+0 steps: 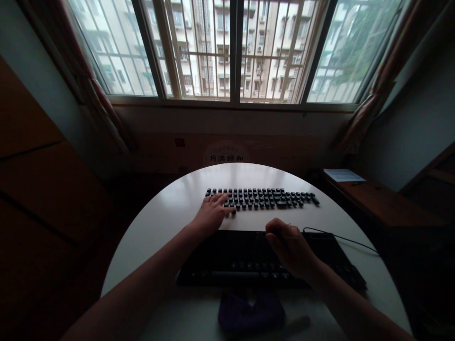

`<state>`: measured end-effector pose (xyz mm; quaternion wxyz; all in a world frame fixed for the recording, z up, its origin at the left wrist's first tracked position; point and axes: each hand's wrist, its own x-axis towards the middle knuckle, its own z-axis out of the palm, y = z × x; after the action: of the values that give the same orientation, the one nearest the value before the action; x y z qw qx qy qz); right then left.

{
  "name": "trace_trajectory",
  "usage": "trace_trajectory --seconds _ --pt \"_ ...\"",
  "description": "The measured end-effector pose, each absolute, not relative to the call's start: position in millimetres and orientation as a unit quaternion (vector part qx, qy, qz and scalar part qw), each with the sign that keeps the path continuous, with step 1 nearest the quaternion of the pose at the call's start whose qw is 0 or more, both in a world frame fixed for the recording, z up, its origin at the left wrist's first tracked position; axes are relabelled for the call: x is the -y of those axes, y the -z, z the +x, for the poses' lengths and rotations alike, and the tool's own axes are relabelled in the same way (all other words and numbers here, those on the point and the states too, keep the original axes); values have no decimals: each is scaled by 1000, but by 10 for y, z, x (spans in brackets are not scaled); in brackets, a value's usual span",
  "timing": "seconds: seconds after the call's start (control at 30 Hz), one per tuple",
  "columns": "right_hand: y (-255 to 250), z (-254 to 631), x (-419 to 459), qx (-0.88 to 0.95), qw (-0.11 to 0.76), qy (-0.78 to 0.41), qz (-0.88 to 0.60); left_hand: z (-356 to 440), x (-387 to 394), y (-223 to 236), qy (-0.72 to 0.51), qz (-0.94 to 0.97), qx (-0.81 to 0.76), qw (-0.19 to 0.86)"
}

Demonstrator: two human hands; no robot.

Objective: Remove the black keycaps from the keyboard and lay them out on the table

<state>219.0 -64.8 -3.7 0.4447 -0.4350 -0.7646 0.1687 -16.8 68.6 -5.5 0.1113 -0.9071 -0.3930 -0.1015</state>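
Observation:
Rows of loose black keycaps (256,199) lie on the white round table. Over their left end my left hand (211,213) is spread, fingers apart, one fingertip at a separate keycap (233,211) just in front of the rows. Nearer to me is a black keyboard (220,253), its upper area bare of keycaps and some keys still along its front rows. Above its right half my right hand (289,244) is curled closed. A thin line shows by its fingers, but what they hold is hidden and dark.
A dark purple cloth-like item (249,315) lies in front of the keyboard. From the keyboard's back a black cable (341,237) runs off to the right. Beyond the round table (142,246) are a wooden desk with papers (344,175) and a barred window (234,52).

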Motion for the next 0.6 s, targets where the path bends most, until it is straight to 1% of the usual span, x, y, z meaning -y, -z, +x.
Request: trace_trajectory --seconds 0.43,0.6 --pt "56 2192 649 765 450 -177 -426 -165 -729 106 140 -891 410 133" --pt "49 2187 649 765 449 -179 -425 -154 -760 176 133 -892 409 137"
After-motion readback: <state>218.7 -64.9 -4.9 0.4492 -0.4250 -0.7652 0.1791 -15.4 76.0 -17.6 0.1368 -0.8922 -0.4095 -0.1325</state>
